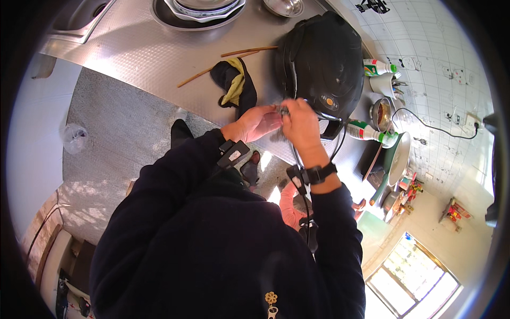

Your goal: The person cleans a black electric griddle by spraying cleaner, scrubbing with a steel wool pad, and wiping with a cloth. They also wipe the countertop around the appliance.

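Observation:
My right hand (301, 123) is closed around a small grey, metallic-looking thing (283, 110), blurred and mostly hidden by the fingers. Palm partly turned up, my left hand (257, 123) meets it from the left; its fingertips are at the grey thing, but their grip is unclear. Both hands are above the front edge of a patterned metal worktop (159, 60). Just beyond them stands a large black rounded appliance (328, 60) with an orange round mark. A crumpled black and yellow cloth (237, 83) lies left of it, beside two crossing brown sticks (195, 77).
Stacked dishes sit in a wide pan (157, 10) near a sink (75, 20). Along the tiled wall are green-capped bottles (364, 130), a metal bowl (381, 113) and a green-handled pan (398, 159). Cables hang by my right wrist. Another person in pink (291, 205) is below.

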